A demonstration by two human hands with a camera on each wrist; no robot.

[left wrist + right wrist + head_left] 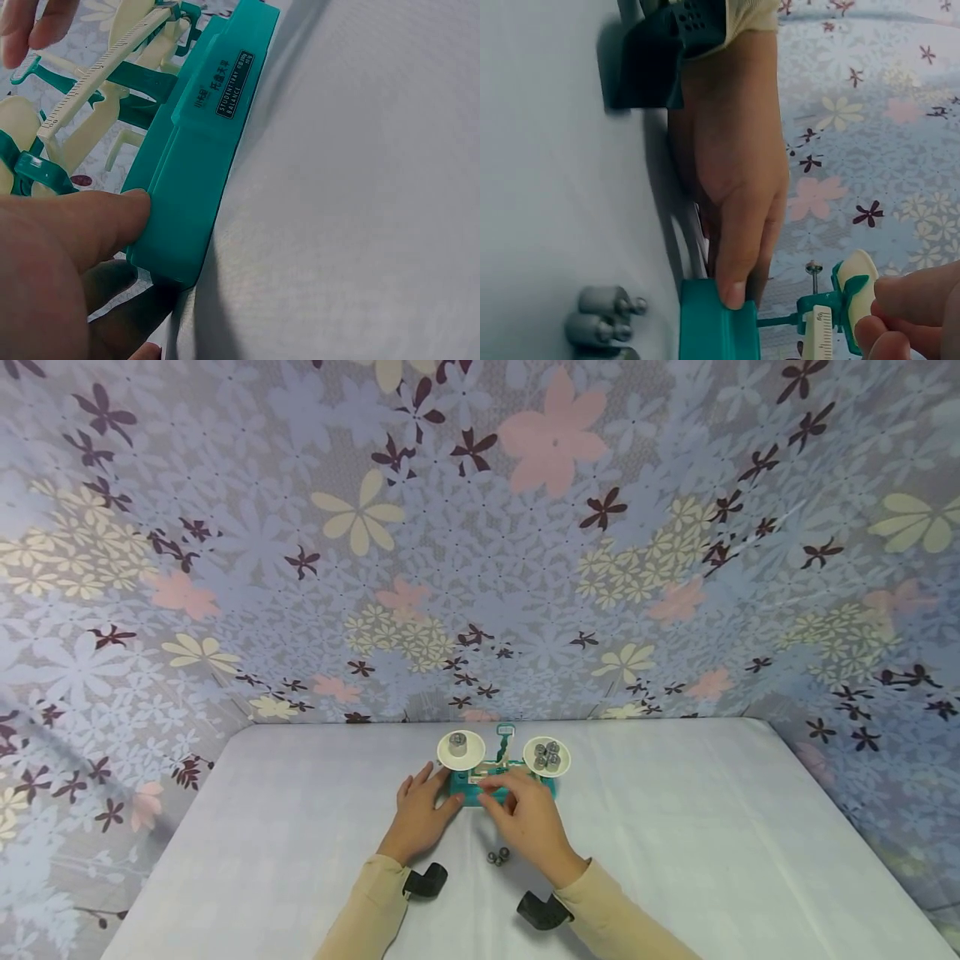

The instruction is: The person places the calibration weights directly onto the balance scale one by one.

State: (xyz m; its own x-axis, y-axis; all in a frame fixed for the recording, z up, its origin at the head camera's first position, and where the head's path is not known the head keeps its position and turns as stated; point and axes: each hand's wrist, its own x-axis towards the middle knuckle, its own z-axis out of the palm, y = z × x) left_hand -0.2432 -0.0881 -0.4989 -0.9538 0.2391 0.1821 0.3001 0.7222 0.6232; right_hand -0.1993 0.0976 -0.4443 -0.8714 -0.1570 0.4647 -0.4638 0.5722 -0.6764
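A teal tray balance [199, 150] with two cream pans stands near the far edge of the table. My left hand [422, 818] holds the left end of its base, with the thumb [112, 225] on the front and fingers at the end. A single large metal weight [457, 744] sits on the left pan [474, 752]. Several smaller weights [547, 757] crowd the right pan [562, 763]. Over the middle of the balance, near the graduated beam [97, 75], my right hand [528, 818] hovers with fingers loosely bent and nothing visible between them.
A few small metal weights [498, 857] lie on the white tablecloth [697, 843] in front of the balance, between my forearms. Black wrist mounts [543, 912] stick out from both sleeves. A flower-patterned curtain [480, 568] rises behind the table.
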